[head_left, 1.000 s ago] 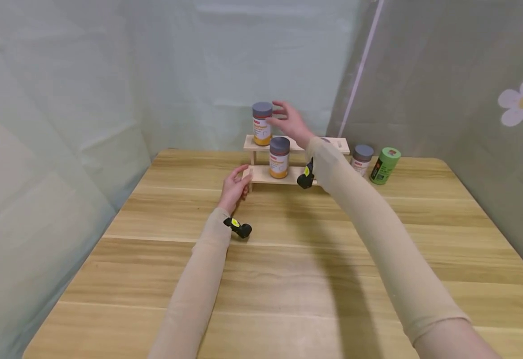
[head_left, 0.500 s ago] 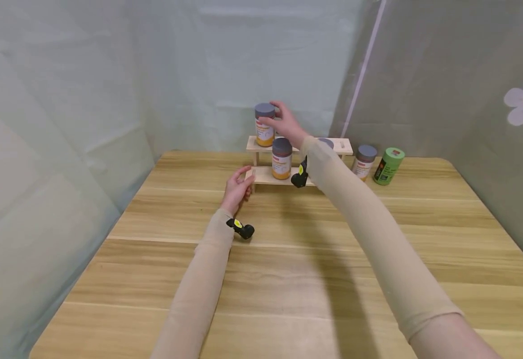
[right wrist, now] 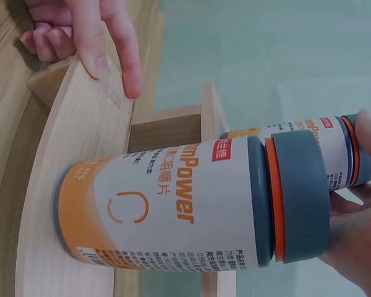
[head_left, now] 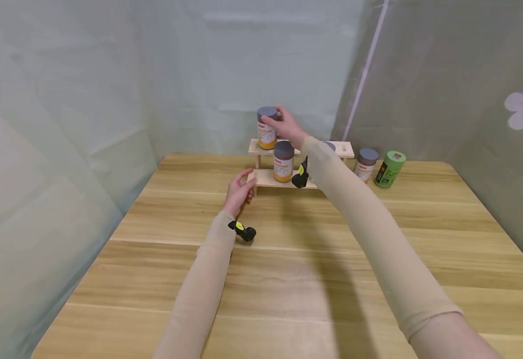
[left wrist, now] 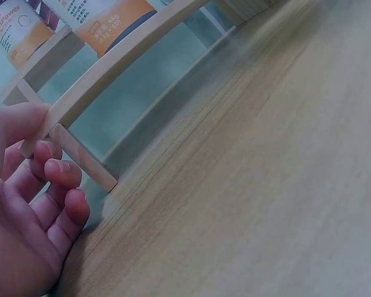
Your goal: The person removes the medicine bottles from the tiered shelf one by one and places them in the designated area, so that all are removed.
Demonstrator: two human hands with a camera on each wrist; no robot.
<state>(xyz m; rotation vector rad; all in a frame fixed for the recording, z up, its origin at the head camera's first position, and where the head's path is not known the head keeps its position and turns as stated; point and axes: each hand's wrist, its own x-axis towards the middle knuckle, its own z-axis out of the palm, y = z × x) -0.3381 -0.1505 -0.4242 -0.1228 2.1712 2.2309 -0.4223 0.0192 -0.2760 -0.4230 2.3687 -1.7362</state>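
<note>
A two-tier wooden rack (head_left: 306, 145) stands near the back of the table. On its upper tier, toward the left end, is a supplement bottle (head_left: 267, 135) with a grey-blue cap, white label and orange base. My right hand (head_left: 289, 128) grips that bottle around the cap from the right side. A matching bottle (right wrist: 167, 204) stands upright on the lower tier, just in front. At the left end of the lower tier, my left hand (head_left: 239, 192) pinches the board, thumb (left wrist: 25, 120) on top and fingers curled beneath.
To the right of the rack stand another matching bottle (head_left: 366, 164) and a green canister (head_left: 390, 169) with a black label. A further grey-blue cap (head_left: 330, 145) shows behind my right sleeve. Pale cloth (head_left: 261, 60) hangs behind the wooden table (head_left: 261, 279).
My right hand has closed from loosely spread fingers beside the upper bottle to a grip on its cap. The left hand keeps its place on the rack; the head view has shifted slightly.
</note>
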